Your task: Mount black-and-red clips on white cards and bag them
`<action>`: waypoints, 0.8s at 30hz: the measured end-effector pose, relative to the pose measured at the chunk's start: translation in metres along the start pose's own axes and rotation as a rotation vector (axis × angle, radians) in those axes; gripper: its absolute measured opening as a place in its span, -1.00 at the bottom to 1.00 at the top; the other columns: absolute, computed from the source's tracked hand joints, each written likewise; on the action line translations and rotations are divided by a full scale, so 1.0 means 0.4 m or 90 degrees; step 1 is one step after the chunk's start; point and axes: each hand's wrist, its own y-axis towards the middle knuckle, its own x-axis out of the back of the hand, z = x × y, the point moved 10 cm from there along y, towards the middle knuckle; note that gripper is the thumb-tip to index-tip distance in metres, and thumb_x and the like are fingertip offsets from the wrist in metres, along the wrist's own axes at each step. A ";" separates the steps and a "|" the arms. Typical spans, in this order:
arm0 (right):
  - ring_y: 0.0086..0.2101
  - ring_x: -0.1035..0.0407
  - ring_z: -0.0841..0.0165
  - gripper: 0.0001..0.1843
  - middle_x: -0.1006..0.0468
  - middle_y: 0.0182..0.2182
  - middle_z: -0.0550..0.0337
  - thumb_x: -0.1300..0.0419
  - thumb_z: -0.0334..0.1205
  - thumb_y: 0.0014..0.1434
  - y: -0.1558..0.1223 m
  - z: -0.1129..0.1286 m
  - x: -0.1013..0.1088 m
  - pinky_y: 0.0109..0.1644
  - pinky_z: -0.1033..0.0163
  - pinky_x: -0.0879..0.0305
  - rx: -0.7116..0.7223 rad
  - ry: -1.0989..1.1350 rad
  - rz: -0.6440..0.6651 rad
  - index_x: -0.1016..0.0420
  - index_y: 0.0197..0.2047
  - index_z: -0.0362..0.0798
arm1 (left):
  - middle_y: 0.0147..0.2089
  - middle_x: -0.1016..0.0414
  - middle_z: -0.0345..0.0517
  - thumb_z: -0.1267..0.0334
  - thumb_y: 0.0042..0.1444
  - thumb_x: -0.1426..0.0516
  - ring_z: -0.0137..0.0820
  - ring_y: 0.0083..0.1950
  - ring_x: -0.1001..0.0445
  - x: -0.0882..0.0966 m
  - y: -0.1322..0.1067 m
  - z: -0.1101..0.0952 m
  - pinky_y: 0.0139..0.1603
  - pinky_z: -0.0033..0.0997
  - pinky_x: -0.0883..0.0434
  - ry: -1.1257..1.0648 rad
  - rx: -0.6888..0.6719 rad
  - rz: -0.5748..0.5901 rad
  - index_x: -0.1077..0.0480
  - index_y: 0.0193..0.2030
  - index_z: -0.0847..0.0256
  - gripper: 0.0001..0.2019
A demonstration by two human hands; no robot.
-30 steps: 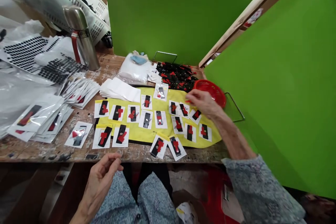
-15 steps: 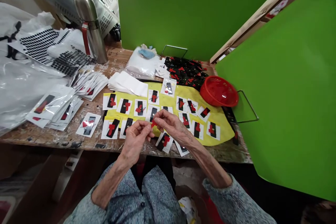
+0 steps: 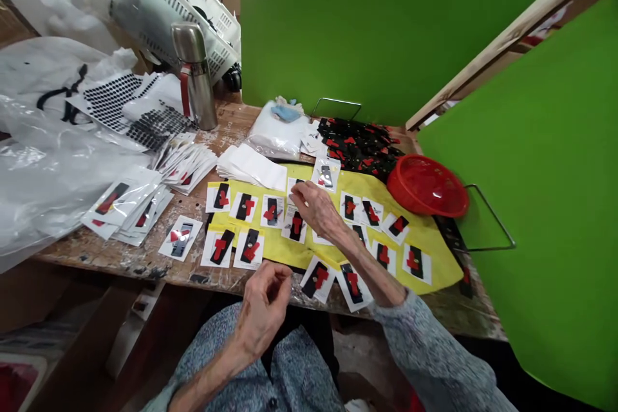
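Over yellow cloth [image 3: 432,257]: right hand [image 3: 313,206] open above laid-out white cards [image 3: 246,207] | left hand [image 3: 264,309] curled near, any hold unclear | done: bagged cards [image 3: 128,207] stacked left | remaining: black-red pieces [image 3: 360,148] piled far

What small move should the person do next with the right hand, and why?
Probably lift the right hand clear of the white card: it covers part of that card and its neighbours on the yellow cloth, hiding their positions.

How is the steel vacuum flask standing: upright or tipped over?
Upright: the steel vacuum flask stands on its base on the wooden table.
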 end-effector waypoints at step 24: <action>-0.42 -0.23 0.34 -0.95 -0.35 -0.50 0.26 -0.04 -0.22 0.10 0.284 -0.001 -0.022 -0.25 0.23 -0.20 -0.062 0.219 -0.106 -0.23 -0.38 0.01 | -0.38 -0.40 -0.14 0.24 0.17 -0.07 -0.44 -0.41 -0.34 0.070 0.004 -0.087 -0.37 -0.46 -0.28 0.054 -0.049 -0.004 -0.44 -0.35 0.22 -0.83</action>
